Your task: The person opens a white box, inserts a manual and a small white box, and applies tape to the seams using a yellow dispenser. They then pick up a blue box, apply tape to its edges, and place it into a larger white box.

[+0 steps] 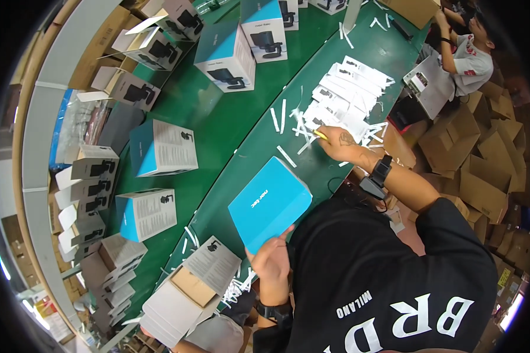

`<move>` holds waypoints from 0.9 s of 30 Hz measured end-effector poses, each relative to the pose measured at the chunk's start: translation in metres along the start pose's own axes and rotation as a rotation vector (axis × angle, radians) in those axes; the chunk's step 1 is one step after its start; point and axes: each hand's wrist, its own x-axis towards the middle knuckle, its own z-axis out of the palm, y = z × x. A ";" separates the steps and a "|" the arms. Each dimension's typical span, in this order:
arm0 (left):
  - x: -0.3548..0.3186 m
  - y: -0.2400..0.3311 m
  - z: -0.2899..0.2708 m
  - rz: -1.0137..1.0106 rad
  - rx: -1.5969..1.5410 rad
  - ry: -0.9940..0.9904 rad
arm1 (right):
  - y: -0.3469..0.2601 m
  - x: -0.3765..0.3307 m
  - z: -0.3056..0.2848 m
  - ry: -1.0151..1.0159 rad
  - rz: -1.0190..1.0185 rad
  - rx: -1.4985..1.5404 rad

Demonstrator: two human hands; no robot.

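Left hand (271,262) grip clamped the blue box (269,203) at its near edge, above the green bench (229,123). Right hand (338,143) pinched a yellow strip (320,135) at the white label pile (347,97). One-edge hold could let the box tip.
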 end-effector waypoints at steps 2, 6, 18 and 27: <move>-0.007 0.004 0.004 0.081 0.154 0.064 | 0.012 0.000 0.013 0.030 -0.050 -0.287; -0.019 0.010 0.020 0.286 0.526 0.197 | -0.106 -0.026 -0.033 -0.220 -0.395 0.432; -0.011 0.009 -0.031 0.380 1.290 0.153 | -0.121 -0.058 0.005 -0.118 -0.992 -0.111; 0.005 0.014 -0.036 0.570 1.268 0.074 | -0.133 -0.060 0.007 -0.029 -0.981 -0.021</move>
